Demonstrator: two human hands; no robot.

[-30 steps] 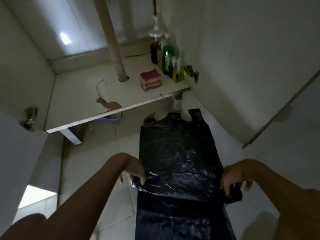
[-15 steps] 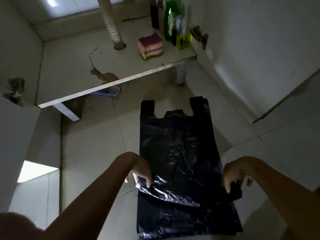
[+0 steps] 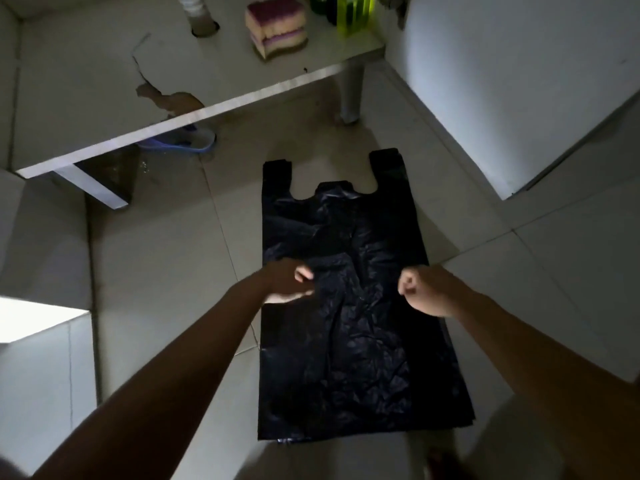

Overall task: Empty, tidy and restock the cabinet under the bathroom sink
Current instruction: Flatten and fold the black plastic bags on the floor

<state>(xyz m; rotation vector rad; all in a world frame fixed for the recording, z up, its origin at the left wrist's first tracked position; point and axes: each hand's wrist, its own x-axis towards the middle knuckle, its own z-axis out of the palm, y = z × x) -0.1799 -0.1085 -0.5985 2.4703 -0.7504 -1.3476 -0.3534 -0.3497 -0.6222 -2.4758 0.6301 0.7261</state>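
Both hands have come up from the bag's near, folded-over end to its middle, and the fold they held is gone: the black plastic bag (image 3: 349,306) now lies spread flat, whole outline in view.

At left centre, the left hand (image 3: 289,282) is over the bag's left edge with fingers bent; it is blurred, so I cannot tell whether it pinches the film. The bag itself lies on the pale tiled floor (image 3: 156,254) in the middle of the frame, a thin, crinkled, glossy T-shirt bag with its two handle loops pointing toward the top. The right hand (image 3: 426,289) is curled like a fist at the bag's right edge; a grip on the plastic cannot be made out.

Across the top, from the left: the white cabinet base board (image 3: 86,98), chipped at its front to a brown core; a ribbed drain pipe (image 3: 195,8) passing through a round hole; wavy-edged sponges (image 3: 277,27) stacked in purple and yellow layers; translucent yellow-green bottles (image 3: 356,12) at the board's right end. A smooth white cabinet door (image 3: 502,81) fills the upper right.
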